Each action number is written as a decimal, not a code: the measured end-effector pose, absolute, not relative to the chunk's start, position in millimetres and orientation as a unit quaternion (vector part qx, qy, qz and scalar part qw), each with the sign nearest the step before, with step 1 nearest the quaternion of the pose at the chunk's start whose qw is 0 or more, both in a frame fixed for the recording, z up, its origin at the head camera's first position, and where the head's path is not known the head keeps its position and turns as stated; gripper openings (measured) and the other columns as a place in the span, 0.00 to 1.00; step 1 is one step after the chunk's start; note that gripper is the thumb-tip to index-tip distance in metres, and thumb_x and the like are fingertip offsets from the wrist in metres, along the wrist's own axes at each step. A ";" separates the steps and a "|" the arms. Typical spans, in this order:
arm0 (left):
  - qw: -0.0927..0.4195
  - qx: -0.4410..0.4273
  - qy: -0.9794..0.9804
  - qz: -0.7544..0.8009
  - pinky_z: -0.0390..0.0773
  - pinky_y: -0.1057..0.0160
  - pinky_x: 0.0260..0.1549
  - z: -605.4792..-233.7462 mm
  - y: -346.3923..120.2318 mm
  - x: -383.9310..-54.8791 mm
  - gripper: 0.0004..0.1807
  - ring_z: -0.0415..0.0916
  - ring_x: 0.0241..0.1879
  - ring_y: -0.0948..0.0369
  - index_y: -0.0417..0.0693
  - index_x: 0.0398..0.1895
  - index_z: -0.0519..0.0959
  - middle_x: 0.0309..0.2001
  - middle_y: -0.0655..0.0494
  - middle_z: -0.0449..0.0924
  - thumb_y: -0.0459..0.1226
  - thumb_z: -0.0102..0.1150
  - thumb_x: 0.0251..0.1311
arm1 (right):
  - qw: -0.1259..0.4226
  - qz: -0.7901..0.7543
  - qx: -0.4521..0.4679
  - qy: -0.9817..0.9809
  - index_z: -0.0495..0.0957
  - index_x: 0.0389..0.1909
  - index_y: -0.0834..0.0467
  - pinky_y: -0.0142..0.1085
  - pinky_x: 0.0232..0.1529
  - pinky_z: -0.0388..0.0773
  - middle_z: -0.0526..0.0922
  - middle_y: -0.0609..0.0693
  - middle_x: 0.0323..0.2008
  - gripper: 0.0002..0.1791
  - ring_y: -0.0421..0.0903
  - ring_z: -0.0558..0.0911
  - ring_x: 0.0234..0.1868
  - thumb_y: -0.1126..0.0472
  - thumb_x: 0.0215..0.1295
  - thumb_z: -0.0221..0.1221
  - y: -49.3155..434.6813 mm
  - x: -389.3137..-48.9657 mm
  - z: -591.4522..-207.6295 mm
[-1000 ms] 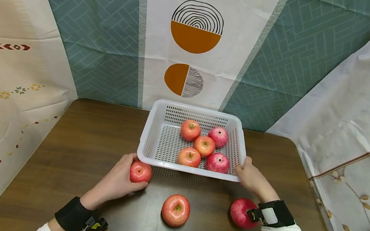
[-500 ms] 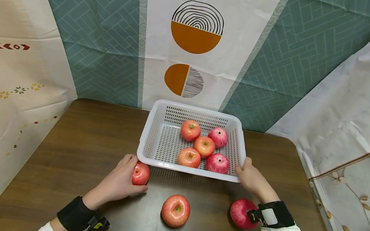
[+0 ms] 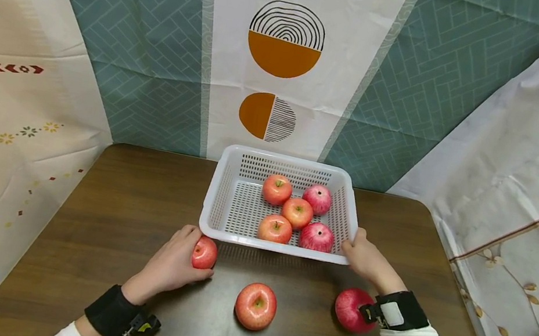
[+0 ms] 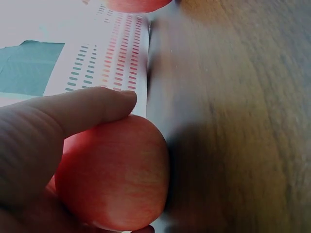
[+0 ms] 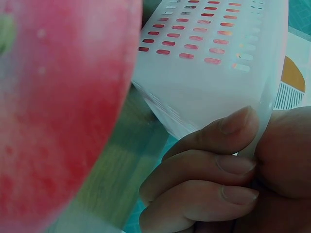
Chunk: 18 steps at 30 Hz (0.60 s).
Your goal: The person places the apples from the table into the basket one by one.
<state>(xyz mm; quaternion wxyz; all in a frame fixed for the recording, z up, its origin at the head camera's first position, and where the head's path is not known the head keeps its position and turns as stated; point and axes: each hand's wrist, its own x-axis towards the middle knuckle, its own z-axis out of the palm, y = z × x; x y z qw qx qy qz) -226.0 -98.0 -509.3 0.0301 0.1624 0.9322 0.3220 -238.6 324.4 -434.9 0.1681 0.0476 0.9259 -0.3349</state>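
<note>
In the head view my left hand point(image 3: 172, 263) grips a red apple point(image 3: 205, 253) on the table, just in front of the basket's front left corner. The left wrist view shows the thumb along one side of this apple point(image 4: 119, 174), with the other fingers mostly hidden behind it. My right hand point(image 3: 371, 260) holds the white plastic basket point(image 3: 247, 241) by its front right corner. Its fingers point(image 5: 214, 165) curl round the basket rim in the right wrist view. Inside the basket sit orange-red apples point(image 3: 275, 228) and pinker, streaked round fruits point(image 3: 317, 236).
Another apple point(image 3: 255, 307) lies on the brown table point(image 3: 139, 188) between my hands. A deep pink-red fruit point(image 3: 353, 309) lies beneath my right wrist, partly hidden by the wrist strap. Patterned cloth point(image 3: 162, 45) hangs behind the table.
My left hand has shifted slightly to the right around its apple and covers more of it. The right hand, the basket and the other fruits stay in place.
</note>
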 end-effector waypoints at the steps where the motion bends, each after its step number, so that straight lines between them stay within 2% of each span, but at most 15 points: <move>1: 0.031 0.163 0.931 0.325 0.80 0.52 0.44 -509.3 -98.5 -226.0 0.40 0.73 0.51 0.50 0.42 0.62 0.76 0.55 0.47 0.74 0.45 0.86 0.47 | 0.169 -0.335 0.047 0.926 0.49 0.69 0.75 0.45 0.40 0.77 0.76 0.74 0.57 0.31 0.58 0.81 0.44 0.59 0.79 0.46 324.4 -238.6 -434.6; 8: 0.041 0.164 0.926 0.338 0.80 0.52 0.43 -507.8 -101.9 -226.3 0.40 0.72 0.51 0.50 0.42 0.64 0.75 0.56 0.47 0.73 0.42 0.85 0.50 | 0.170 -0.335 0.050 0.926 0.48 0.70 0.75 0.46 0.41 0.77 0.76 0.74 0.58 0.31 0.58 0.81 0.44 0.59 0.79 0.46 324.2 -238.7 -435.1; 18: 0.029 0.149 0.922 0.357 0.81 0.50 0.44 -498.8 -114.8 -227.1 0.40 0.71 0.55 0.48 0.44 0.66 0.76 0.58 0.46 0.74 0.39 0.84 0.50 | 0.176 -0.333 0.051 0.925 0.47 0.71 0.75 0.47 0.43 0.78 0.75 0.75 0.60 0.33 0.60 0.81 0.46 0.58 0.80 0.46 324.7 -239.7 -435.8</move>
